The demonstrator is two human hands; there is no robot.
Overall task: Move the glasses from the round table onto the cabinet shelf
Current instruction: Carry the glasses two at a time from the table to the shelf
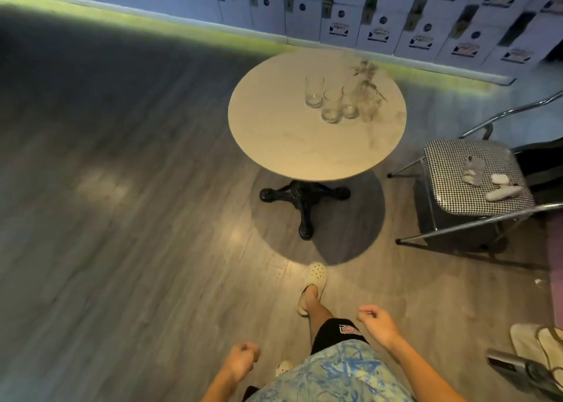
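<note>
Both hands empty: left hand point(240, 360) loosely fisted, right hand point(377, 322) half-curled. Glasses point(332, 100) clustered at table's point(274, 133) one o'clock, beside vase point(370, 97). Recommend grasping singly, low.

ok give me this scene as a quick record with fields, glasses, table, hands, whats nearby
glasses: three clear tumblers clustered upright on the round table, beside a small vase of dried stems
left hand: loosely curled, holding nothing
right hand: loosely curled, holding nothing
nearby: checked chair right of the table
task state: no glass picked up yet
</note>
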